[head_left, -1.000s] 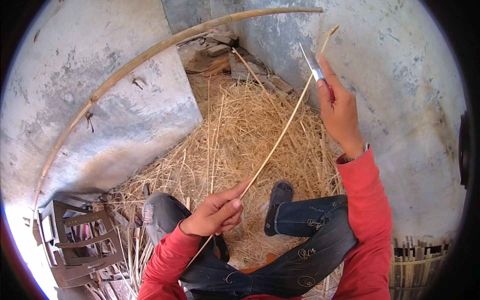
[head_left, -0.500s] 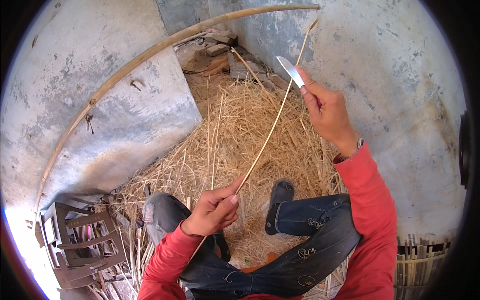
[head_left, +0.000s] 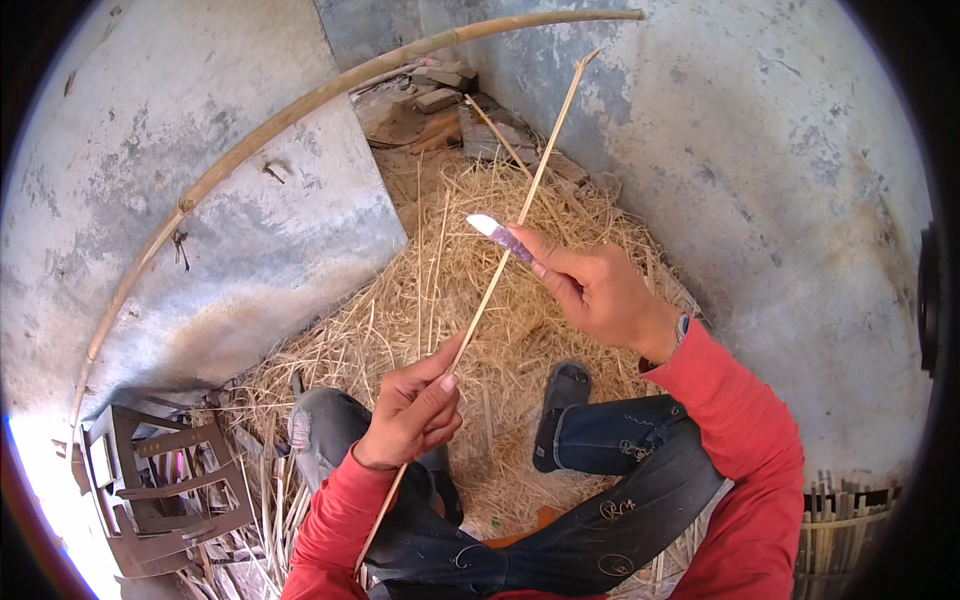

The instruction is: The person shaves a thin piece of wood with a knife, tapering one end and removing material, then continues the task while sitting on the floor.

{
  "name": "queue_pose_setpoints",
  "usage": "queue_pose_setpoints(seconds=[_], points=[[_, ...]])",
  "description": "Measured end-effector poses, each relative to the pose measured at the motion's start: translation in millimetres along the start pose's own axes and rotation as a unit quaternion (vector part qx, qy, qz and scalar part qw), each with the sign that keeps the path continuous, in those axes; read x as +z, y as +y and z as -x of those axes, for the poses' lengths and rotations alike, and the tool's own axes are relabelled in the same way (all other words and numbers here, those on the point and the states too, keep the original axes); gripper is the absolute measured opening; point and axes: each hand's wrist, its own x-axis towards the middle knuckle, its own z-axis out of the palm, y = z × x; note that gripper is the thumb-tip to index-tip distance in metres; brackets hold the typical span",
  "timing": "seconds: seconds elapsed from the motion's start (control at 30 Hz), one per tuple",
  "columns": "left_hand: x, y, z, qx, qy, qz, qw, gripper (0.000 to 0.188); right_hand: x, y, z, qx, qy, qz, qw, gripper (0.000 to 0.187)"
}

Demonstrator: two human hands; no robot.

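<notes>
A long thin bamboo strip (head_left: 488, 292) runs slantwise from near my lap up toward the far wall, its upper tip frayed. My left hand (head_left: 412, 408) is closed round its lower part, thumb pressed along it. My right hand (head_left: 598, 290) grips a small knife (head_left: 500, 237) with a pale blade and a purplish handle, which crosses the strip about midway. The blade's tip points to the left. Whether the edge is cutting into the strip cannot be made out.
Shavings (head_left: 540, 330) cover the floor between my legs. A long bamboo pole (head_left: 270, 125) curves along the left wall. A broken brown frame (head_left: 180, 490) lies at lower left, a slatted basket (head_left: 845, 530) at lower right, and bricks (head_left: 440, 85) in the far corner.
My right hand and the knife have come down and to the left along the strip, nearer my left hand. The strip's upper end has shifted left.
</notes>
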Motion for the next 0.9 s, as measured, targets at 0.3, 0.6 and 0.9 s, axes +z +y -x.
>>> queue_pose_setpoints(seconds=[0.3,0.6,0.9], points=[[4,4,-3,-0.043,0.018,0.064,0.997,0.054,21,-7,7,-0.069,-0.031,-0.065,0.995,0.046],[8,-3,1,-0.036,-0.072,0.067,0.994,0.058,-38,51,-32,0.047,0.243,0.057,0.967,0.040],[2,-2,-1,-0.008,-0.003,0.127,0.992,0.056,21,0,-6,0.013,0.076,-0.010,0.997,0.046]])
